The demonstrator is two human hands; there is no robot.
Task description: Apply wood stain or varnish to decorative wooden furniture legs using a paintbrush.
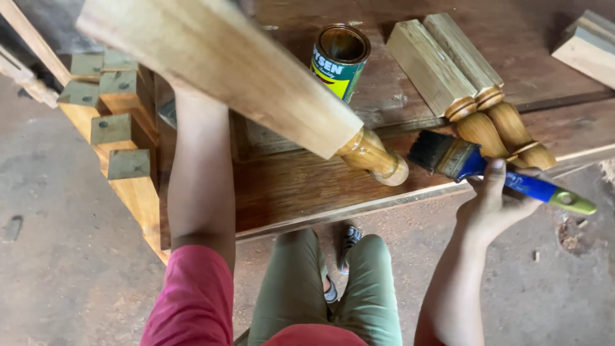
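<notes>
Wooden turned furniture leg (pixel 243 77), square-sectioned and pale with a glossy rounded foot, slants from eleven o'clock toward centre; the left hand lies hidden behind it, so its fingers cannot be told. At four o'clock the right hand (pixel 496 205) wraps its fingers around a blue-handled flat paintbrush (pixel 487 168) with dark bristles. An open varnish tin (pixel 339 61) stands at twelve o'clock on the brown wooden board (pixel 288 192).

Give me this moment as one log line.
right hand: grips paintbrush | left hand: hidden behind raised wooden leg | open can on bench
</notes>
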